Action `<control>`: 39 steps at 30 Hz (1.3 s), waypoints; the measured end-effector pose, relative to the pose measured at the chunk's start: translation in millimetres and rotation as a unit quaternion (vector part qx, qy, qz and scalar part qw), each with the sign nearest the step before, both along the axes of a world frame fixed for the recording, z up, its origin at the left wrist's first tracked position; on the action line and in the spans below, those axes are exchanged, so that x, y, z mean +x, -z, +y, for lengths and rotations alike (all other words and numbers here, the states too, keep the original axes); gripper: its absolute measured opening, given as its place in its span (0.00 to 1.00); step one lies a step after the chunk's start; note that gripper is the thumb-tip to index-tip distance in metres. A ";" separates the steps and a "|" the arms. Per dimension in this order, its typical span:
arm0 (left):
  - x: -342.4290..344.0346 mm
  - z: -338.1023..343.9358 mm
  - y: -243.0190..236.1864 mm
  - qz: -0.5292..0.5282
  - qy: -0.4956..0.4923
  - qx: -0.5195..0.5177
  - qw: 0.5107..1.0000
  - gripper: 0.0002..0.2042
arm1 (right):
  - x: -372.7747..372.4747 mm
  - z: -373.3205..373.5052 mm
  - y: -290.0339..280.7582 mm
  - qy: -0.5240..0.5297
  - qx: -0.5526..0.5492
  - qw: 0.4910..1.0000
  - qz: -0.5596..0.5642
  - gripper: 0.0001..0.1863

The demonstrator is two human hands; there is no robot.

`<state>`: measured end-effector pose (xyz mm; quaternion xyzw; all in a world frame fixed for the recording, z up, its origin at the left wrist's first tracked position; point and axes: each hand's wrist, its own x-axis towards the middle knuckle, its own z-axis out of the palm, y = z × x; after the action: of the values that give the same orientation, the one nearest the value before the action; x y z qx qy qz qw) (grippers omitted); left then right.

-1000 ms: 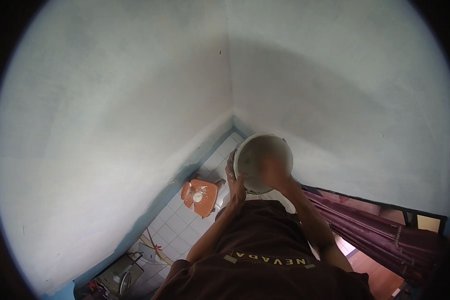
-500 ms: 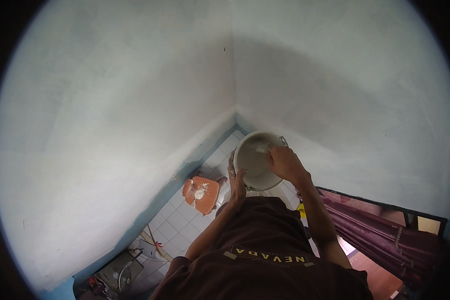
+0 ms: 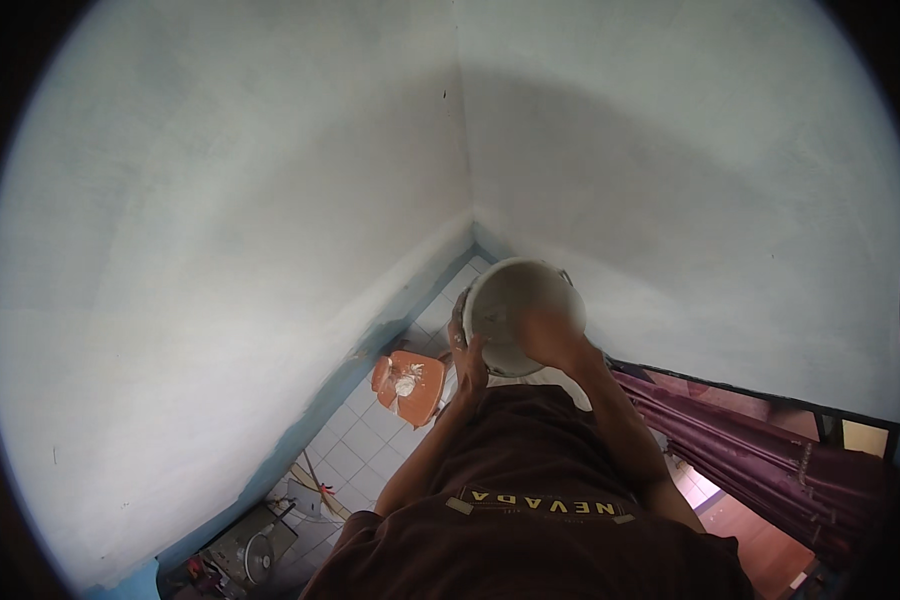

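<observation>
A round pale grey bucket (image 3: 495, 345) is held up in front of my body, its open top facing me. My left hand (image 3: 468, 360) grips it at the left side, with the thumb over the rim and the fingers round the outside. Inside the bucket's mouth, toward its right side, is my right hand (image 3: 552, 335). Motion smears that hand, so its fingers and anything in them cannot be made out. Some greyish matter shows on the bucket's inner wall.
White walls (image 3: 270, 230) meet in a corner ahead, with a blue band along the bottom. Below, an orange plastic chair (image 3: 420, 395) bearing white material stands on white floor tiles (image 3: 365, 440). A purple curtain (image 3: 710, 430) hangs at right; a fan-like round object (image 3: 258, 560) lies lower left.
My right hand has moved down and slightly left inside the bucket and is now blurred. The left hand keeps its grip, and the bucket has shifted very little.
</observation>
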<state>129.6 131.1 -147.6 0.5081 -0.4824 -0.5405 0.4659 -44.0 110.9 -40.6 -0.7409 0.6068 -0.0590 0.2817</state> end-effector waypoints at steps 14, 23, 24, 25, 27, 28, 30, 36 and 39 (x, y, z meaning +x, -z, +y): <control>-7.9 -16.3 -21.2 0.015 0.026 -0.001 1.000 0.39 | 0.4 -9.8 -3.2 0.065 -0.060 0.996 0.031 0.16; 4.1 -12.2 6.5 0.028 0.013 0.072 0.997 0.39 | -6.5 -6.5 -14.0 0.023 -0.037 0.998 0.055 0.11; 5.5 -11.8 18.1 0.015 0.019 0.076 0.997 0.39 | -8.2 -7.0 -19.3 0.021 -0.039 0.997 0.057 0.11; 3.9 -14.9 16.0 0.002 0.027 0.081 0.996 0.39 | -10.2 -6.6 -23.8 0.056 -0.041 0.996 0.057 0.11; -1.6 -18.1 11.6 0.097 -0.019 0.135 0.986 0.39 | -10.7 -7.6 -28.3 0.089 -0.044 0.993 0.057 0.12; -2.8 -18.6 9.1 0.128 -0.035 0.152 0.979 0.39 | -8.5 -6.4 -30.5 0.119 -0.058 0.990 0.054 0.12; -3.0 -19.2 4.2 0.128 -0.022 0.170 0.977 0.39 | -5.0 -6.6 -25.9 0.149 -0.072 0.985 0.051 0.13; -9.2 -20.4 -32.4 0.034 0.037 0.068 0.996 0.40 | 2.6 -6.8 -9.8 0.131 -0.020 0.991 0.019 0.14; -1.6 -16.1 -21.2 0.010 0.036 0.090 0.995 0.40 | 5.2 -0.7 -15.8 0.149 -0.019 0.989 -0.015 0.13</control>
<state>127.9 115.0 -126.4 0.5247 -0.4450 -0.6030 0.4037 -38.8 110.2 -24.8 -0.6465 0.7048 -0.1229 0.2650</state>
